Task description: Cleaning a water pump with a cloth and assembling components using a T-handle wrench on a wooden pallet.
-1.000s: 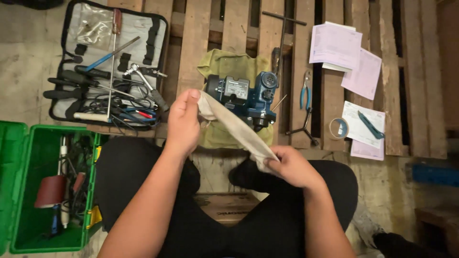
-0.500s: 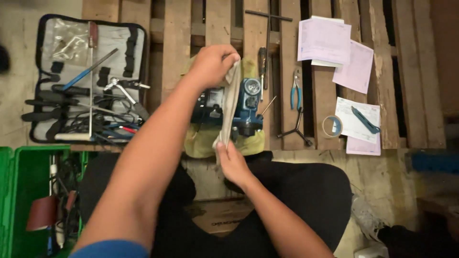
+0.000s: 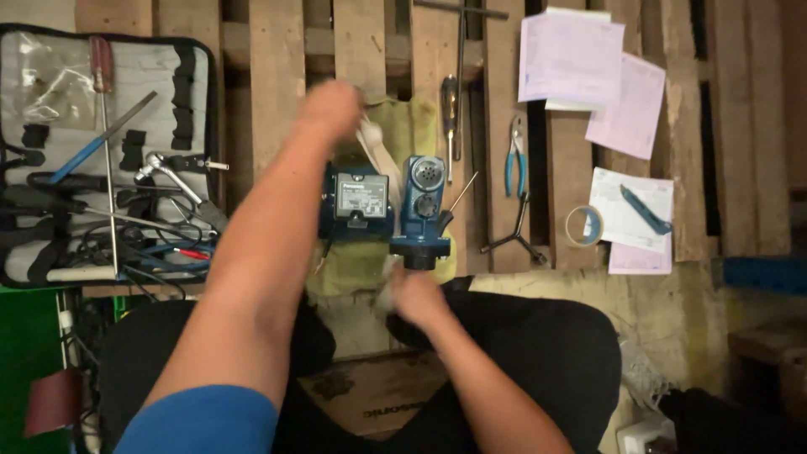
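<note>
While the left hand (image 3: 332, 108) grips one end of a pale cloth (image 3: 376, 155) above the blue device (image 3: 382, 202), the right hand (image 3: 416, 296) clutches the other end.

Left hand (image 3: 332, 105) stretched far forward, fingers closed; right hand (image 3: 416, 296) near body, fingers curled, blurred.

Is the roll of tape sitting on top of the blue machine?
No, the roll of tape lies on the wooden pallet beside a paper sheet, well right of the blue machine.
</note>
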